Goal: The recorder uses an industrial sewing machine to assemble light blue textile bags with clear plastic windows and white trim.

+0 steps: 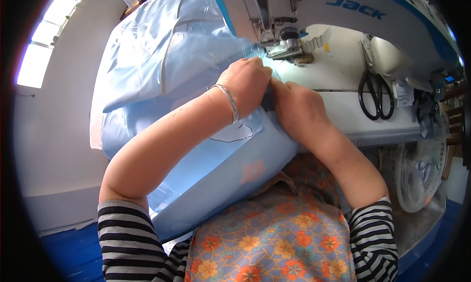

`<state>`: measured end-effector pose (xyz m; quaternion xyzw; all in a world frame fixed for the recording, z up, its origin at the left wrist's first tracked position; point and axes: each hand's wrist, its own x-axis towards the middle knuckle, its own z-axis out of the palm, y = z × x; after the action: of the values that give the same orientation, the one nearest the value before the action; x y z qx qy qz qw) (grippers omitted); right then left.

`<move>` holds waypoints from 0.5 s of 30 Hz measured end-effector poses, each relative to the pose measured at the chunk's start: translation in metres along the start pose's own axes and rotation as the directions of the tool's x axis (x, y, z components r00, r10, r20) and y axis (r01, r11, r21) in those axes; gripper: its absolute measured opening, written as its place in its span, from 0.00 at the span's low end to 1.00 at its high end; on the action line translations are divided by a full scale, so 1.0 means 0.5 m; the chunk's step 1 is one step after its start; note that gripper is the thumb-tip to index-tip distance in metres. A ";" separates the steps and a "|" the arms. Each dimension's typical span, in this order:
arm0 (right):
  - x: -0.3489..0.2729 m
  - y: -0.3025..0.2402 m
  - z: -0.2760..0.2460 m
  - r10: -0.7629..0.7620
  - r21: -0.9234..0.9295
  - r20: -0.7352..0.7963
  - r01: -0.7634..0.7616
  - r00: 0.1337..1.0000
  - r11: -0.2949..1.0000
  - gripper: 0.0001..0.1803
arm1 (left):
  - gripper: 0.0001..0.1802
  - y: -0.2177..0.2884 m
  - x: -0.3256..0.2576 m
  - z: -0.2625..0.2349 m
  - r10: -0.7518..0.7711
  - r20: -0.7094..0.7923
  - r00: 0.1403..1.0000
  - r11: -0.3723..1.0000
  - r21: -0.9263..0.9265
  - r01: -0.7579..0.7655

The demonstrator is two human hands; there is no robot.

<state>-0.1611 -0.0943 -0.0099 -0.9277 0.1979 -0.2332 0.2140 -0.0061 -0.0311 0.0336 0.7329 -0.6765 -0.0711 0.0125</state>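
Light blue sheer fabric (142, 61) spreads over the left of the sewing table and hangs down across my lap. My left hand (245, 81), with a silver bangle at its wrist, is closed on the fabric's edge just in front of the sewing machine's presser foot (284, 51). Beside it, almost touching, my right hand (299, 105) pinches the same edge, where a small dark strip (268, 101) shows between the hands. The fingertips of both hands are partly hidden. Above them stands the white and blue sewing machine (353, 12).
Black-handled scissors (377, 93) lie on the machine bed to the right. A white label (404, 94) and dark strips (426, 113) are near the table's right end. Below it sits a white plastic basket (417, 171). A floral apron (274, 238) covers my lap.
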 end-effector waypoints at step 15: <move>-0.045 -0.022 -0.011 0.193 0.377 0.017 -0.185 0.981 0.908 0.20 | 0.13 -0.008 -0.039 -0.018 0.099 -0.187 0.977 0.989 0.130 -0.075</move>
<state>-0.1794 -0.0764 -0.0078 -0.8434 0.2403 -0.2547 0.4075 -0.0026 -0.0122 0.0438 0.7054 -0.7066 0.0423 0.0363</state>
